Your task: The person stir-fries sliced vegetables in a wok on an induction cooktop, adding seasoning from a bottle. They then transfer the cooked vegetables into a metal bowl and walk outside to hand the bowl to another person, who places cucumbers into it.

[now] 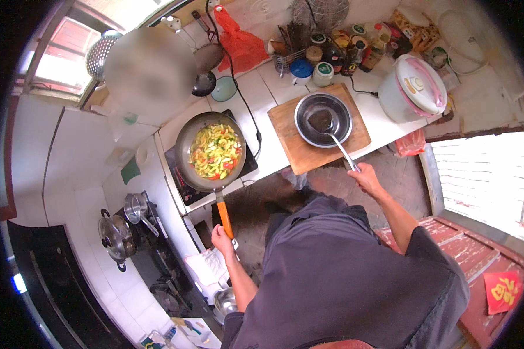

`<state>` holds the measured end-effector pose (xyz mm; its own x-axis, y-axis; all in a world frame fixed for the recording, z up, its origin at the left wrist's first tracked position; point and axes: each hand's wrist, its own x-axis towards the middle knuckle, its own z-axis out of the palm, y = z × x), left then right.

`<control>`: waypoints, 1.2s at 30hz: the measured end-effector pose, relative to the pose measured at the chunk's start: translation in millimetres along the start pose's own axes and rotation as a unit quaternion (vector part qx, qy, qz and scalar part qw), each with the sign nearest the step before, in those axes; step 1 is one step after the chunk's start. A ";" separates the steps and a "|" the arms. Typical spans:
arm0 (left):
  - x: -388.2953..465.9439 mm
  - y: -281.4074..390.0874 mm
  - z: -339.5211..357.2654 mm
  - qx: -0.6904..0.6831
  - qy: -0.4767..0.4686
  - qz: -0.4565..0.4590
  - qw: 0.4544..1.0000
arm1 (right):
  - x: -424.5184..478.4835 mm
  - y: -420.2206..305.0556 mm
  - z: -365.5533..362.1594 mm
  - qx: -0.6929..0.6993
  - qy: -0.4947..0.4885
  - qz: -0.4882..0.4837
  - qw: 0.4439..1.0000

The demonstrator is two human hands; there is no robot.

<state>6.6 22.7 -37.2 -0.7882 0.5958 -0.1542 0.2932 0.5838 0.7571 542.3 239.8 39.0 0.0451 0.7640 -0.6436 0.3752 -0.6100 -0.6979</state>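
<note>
My right hand (366,179) is closed around the metal handle of a cooking spatula (344,150). The tool's dark, broad head rests inside a metal bowl (303,131), which stands on a wooden cutting board (284,131). My left hand (221,241), its fingers curled, is beside the lower end of the orange handle of a frying pan (181,150); whether it grips the handle is unclear. Sliced yellow-green vegetables with red pieces (216,150) lie in the pan, and the pan sits on a black induction cooker (190,194).
A rice cooker (412,89) stands right of the board. Seasoning bottles and jars (336,56) line the wall. A black cable (244,98) hangs down behind the pan. At left, a lidded pot (115,240) and a small saucepan (135,208) are on a gas stove (146,257).
</note>
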 end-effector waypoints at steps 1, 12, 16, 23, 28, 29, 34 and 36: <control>0.1 0.2 2.4 -0.015 0.002 -0.014 1.000 | 6.6 2.8 -2.4 0.010 -0.003 0.005 1.000; -16.8 -15.5 -0.9 -0.161 0.071 -0.149 0.973 | 54.9 3.8 -3.0 0.000 -0.079 0.014 0.997; -30.4 -30.1 -12.6 -0.174 0.072 -0.191 0.963 | 61.7 3.3 -13.1 0.019 -0.124 0.053 0.991; -69.1 -63.4 -20.7 -0.155 0.131 -0.268 0.942 | 118.7 -4.1 -48.6 -0.113 -0.070 -0.054 0.990; -96.5 -73.9 -11.1 -0.231 0.176 -0.351 0.890 | 163.4 -36.3 -64.7 -0.064 0.027 -0.161 0.984; -105.2 -75.3 -5.3 -0.252 0.185 -0.382 0.870 | 168.9 -46.8 -64.2 -0.053 0.034 -0.173 0.983; -152.6 -86.7 11.9 -0.285 0.162 -0.488 0.809 | 195.2 -79.0 -57.7 0.009 0.036 -0.180 0.983; -164.2 -85.5 23.6 -0.269 0.172 -0.505 0.802 | 197.8 -89.6 -51.3 0.029 0.019 -0.168 0.985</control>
<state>123.7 -112.1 -91.6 -0.6068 -0.2712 -0.7472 -0.7913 0.2948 0.5357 565.1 456.4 -9.7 -0.0382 0.9317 -0.3612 0.3208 -0.3309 -0.8875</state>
